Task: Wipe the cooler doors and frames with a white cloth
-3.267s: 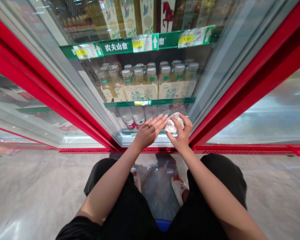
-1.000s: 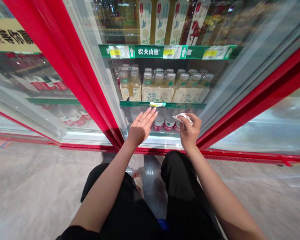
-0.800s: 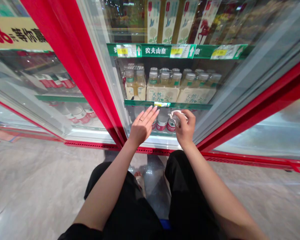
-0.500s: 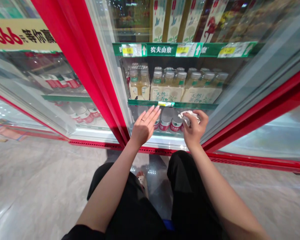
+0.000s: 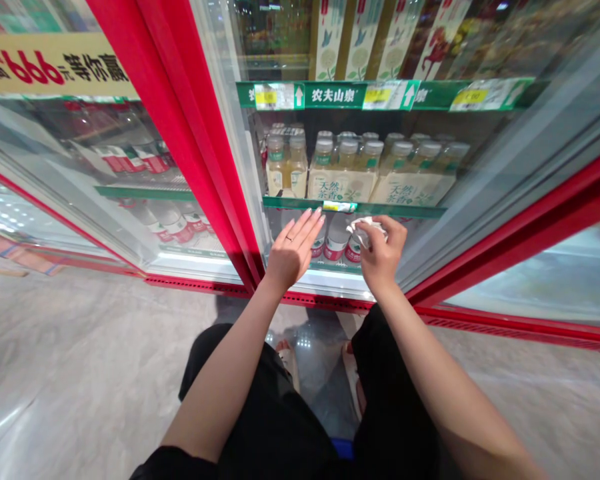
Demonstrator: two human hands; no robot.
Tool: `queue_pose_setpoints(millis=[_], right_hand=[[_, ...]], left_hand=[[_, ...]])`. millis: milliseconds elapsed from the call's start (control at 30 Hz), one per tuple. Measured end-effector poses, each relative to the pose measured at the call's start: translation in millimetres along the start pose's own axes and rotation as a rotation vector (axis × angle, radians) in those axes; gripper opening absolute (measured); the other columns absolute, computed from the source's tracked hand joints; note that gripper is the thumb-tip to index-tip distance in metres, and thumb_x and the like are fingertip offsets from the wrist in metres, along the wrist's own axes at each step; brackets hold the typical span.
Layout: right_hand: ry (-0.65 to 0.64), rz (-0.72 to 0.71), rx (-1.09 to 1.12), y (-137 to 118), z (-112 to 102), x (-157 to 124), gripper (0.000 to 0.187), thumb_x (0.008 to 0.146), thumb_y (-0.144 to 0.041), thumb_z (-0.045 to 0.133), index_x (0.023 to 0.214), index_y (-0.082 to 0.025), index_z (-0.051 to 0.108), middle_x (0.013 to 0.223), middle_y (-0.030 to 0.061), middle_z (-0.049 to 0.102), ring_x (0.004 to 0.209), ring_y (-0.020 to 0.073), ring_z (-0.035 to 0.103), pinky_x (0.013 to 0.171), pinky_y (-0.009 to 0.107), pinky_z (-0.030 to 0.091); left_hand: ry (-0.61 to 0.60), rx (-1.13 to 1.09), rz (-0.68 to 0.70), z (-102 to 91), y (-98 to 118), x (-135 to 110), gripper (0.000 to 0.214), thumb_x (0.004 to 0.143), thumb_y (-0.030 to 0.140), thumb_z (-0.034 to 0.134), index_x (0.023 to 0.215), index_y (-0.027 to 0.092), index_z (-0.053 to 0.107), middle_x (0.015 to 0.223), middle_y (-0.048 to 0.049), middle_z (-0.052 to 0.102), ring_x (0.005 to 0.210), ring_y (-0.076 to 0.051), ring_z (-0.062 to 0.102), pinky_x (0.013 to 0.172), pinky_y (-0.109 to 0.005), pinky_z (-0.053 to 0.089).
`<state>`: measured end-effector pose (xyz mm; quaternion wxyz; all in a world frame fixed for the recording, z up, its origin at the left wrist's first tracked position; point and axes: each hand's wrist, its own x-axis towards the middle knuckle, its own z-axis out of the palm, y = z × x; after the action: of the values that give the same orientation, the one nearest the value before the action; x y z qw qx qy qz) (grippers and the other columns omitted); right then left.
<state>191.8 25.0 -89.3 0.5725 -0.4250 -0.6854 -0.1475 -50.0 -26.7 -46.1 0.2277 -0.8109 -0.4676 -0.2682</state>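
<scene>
A crumpled white tissue [image 5: 364,230] is pinched in the fingers of my right hand [image 5: 383,252], close to the glass door of a drinks fridge. My left hand [image 5: 293,252] is held flat with its fingers stretched out, palm toward the lower part of the same door; a ring is on one finger. Whether the palm touches the glass I cannot tell. Between and behind the hands stand water bottles with red labels [image 5: 336,243] on the bottom shelf, partly hidden. Above them are tea bottle packs [image 5: 343,170] on a green-edged shelf [image 5: 405,211].
A red door frame [image 5: 200,133] rises to the left, with another glass door and bottles beyond it. To the right runs a slanting red frame edge [image 5: 520,230]. My bent knees [image 5: 210,360] are close to the fridge's red base, over a grey tiled floor [image 5: 80,373].
My right hand has moved a little left with the tissue, nearer my left hand. The view has shifted slightly, and my right foot now shows below the knee.
</scene>
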Motion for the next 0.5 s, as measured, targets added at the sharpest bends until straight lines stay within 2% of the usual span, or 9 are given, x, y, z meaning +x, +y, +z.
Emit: queue_pose_setpoints(millis=[67, 133, 200, 267, 367, 433, 500], right_hand=[[-0.013, -0.024, 0.021, -11.8, 9.7, 9.6, 0.033, 0.102, -0.017, 0.061, 0.125, -0.031, 0.08, 0.129, 0.011, 0.069, 0.123, 0.0312, 0.064, 0.106, 0.052, 0.057], [-0.094, -0.066, 0.019, -22.8, 19.8, 10.3, 0.033, 0.104, -0.016, 0.058, 0.123, -0.031, 0.08, 0.128, 0.0107, 0.071, 0.124, 0.0302, 0.065, 0.108, 0.051, 0.057], [-0.2, -0.11, 0.02, -28.0, 25.4, 2.1, 0.033, 0.105, -0.016, 0.056, 0.121, -0.031, 0.081, 0.127, 0.0102, 0.073, 0.124, 0.0291, 0.066, 0.109, 0.049, 0.057], [-0.243, -0.137, 0.017, -25.9, 24.5, -9.5, 0.033, 0.105, -0.015, 0.056, 0.119, -0.031, 0.081, 0.125, 0.0096, 0.074, 0.123, 0.028, 0.066, 0.107, 0.046, 0.059], [-0.138, -0.111, -0.013, -16.3, 16.2, -17.6, 0.033, 0.103, -0.014, 0.056, 0.119, -0.03, 0.081, 0.124, 0.0095, 0.072, 0.12, 0.0278, 0.066, 0.104, 0.046, 0.06], [-0.04, -0.074, -0.022, -13.4, 12.6, -12.1, 0.032, 0.102, -0.015, 0.059, 0.121, -0.03, 0.08, 0.126, 0.0103, 0.07, 0.12, 0.0289, 0.065, 0.104, 0.048, 0.059], [0.004, -0.053, -0.013, -17.2, 14.9, -1.7, 0.032, 0.102, -0.017, 0.06, 0.125, -0.031, 0.079, 0.129, 0.0111, 0.069, 0.122, 0.0305, 0.064, 0.105, 0.051, 0.057]], left_hand=[[0.006, -0.004, -0.014, 0.5, -3.0, -2.3, 0.072, 0.103, 0.01, 0.05, 0.174, 0.016, 0.042, 0.177, -0.0093, 0.046, 0.168, -0.023, 0.041, 0.139, -0.043, 0.039], [0.004, -0.012, -0.03, 1.4, -6.5, -4.9, 0.077, 0.101, 0.009, 0.051, 0.176, 0.017, 0.037, 0.178, -0.0095, 0.045, 0.168, -0.024, 0.041, 0.139, -0.044, 0.039], [0.001, -0.017, -0.04, 1.9, -9.8, -7.3, 0.082, 0.1, 0.008, 0.051, 0.178, 0.018, 0.03, 0.178, -0.0096, 0.044, 0.169, -0.024, 0.04, 0.139, -0.046, 0.039], [0.005, -0.015, -0.045, 1.5, -12.4, -9.3, 0.085, 0.099, 0.006, 0.05, 0.18, 0.018, 0.026, 0.179, -0.0095, 0.043, 0.169, -0.024, 0.04, 0.139, -0.046, 0.04], [0.008, -0.009, -0.054, -0.3, -15.1, -11.0, 0.085, 0.099, 0.005, 0.047, 0.18, 0.019, 0.025, 0.179, -0.0089, 0.044, 0.169, -0.024, 0.04, 0.137, -0.047, 0.042], [0.004, -0.006, -0.06, -1.6, -16.3, -11.5, 0.084, 0.099, 0.004, 0.047, 0.179, 0.019, 0.028, 0.179, -0.0093, 0.044, 0.169, -0.025, 0.04, 0.137, -0.048, 0.043], [0.004, 0.0, -0.064, -2.2, -17.4, -11.6, 0.081, 0.1, 0.004, 0.046, 0.178, 0.017, 0.031, 0.179, -0.0106, 0.044, 0.169, -0.025, 0.04, 0.137, -0.048, 0.043]])
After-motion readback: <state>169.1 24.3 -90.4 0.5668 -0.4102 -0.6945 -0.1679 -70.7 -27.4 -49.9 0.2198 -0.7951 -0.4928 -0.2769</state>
